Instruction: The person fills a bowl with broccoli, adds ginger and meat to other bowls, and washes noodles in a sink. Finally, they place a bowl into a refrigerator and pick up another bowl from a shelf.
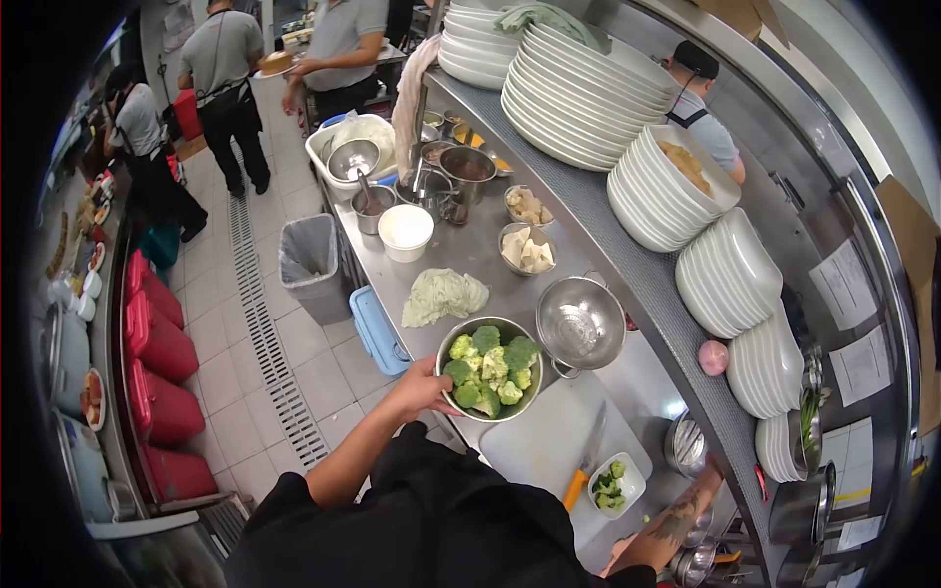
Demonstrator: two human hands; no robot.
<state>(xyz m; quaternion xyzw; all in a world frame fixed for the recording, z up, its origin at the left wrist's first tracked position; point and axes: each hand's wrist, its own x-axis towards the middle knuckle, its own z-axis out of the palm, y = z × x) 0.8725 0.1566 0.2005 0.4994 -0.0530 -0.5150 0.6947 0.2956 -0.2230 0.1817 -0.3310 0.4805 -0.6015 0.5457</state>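
Observation:
My left hand grips the rim of a round metal bowl filled with broccoli florets, held over the counter's front edge. My right arm reaches to the right beneath the shelf, and the fingers of my right hand are hidden there, near a steel container. Below the bowl lies a white cutting board. On it rest an orange-handled knife and a small white dish with a few broccoli pieces. A metal colander stands just beyond the bowl.
A crumpled pale cloth, a white tub and bowls of cut food sit farther along the counter. Stacked white plates fill the overhead shelf. A grey bin stands on the floor. Several people work nearby.

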